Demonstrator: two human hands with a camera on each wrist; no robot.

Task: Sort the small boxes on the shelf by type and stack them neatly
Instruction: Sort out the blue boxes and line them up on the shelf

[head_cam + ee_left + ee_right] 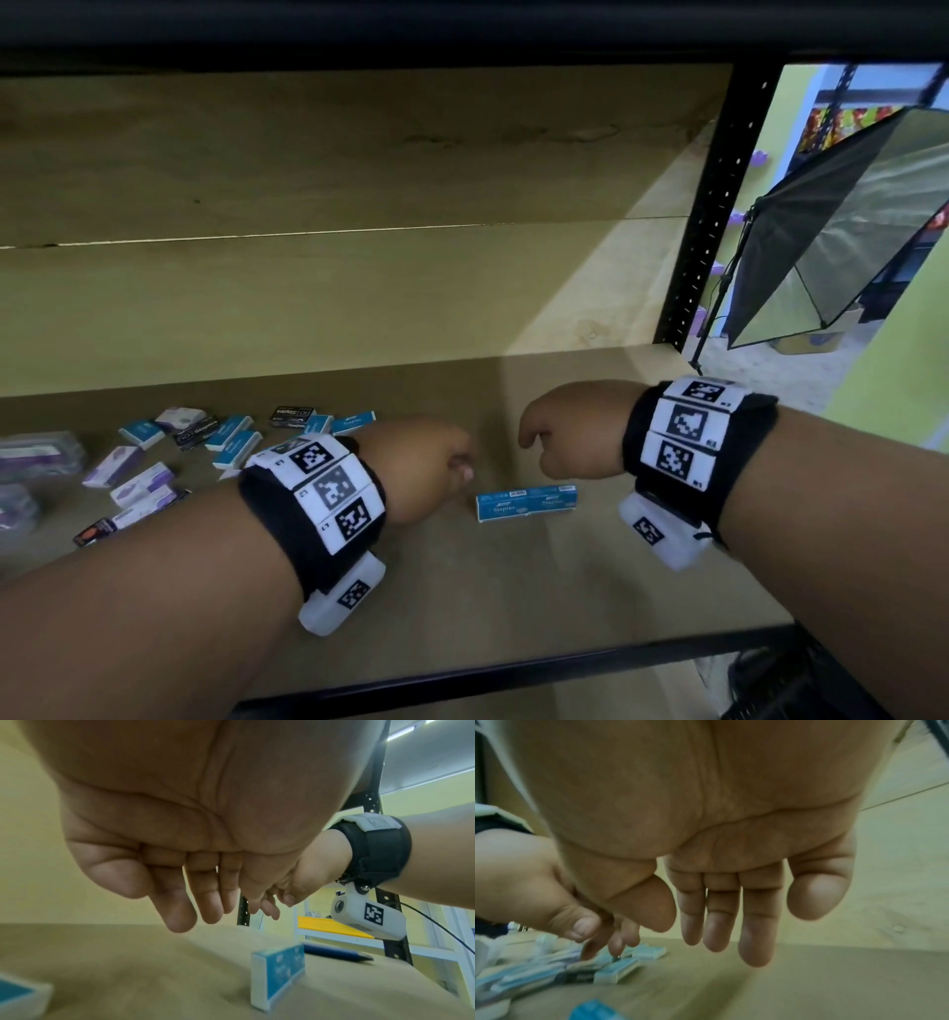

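The shelf is a brown board in a black metal frame, and the landmark on it is the blue pair: two blue staple boxes that stand on their long edges, end to end and touching. The left hand hangs above the board just to the left of the blue pair, and the right hand hangs just behind and to the right of it; neither hand touches a box. In the wrist views the fingers of both hands point down, loose and almost straight, so each grip is open and has hold of nothing. Well to the left of the blue pair lies the mixed heap, not sorted and not stacked. In it about six more blue boxes can be counted, about five white-and-purple boxes and three black boxes; some are partly hidden by the left wrist band, so the count is not certain. At the far left edge there are clear plastic packets, too blurred to count.
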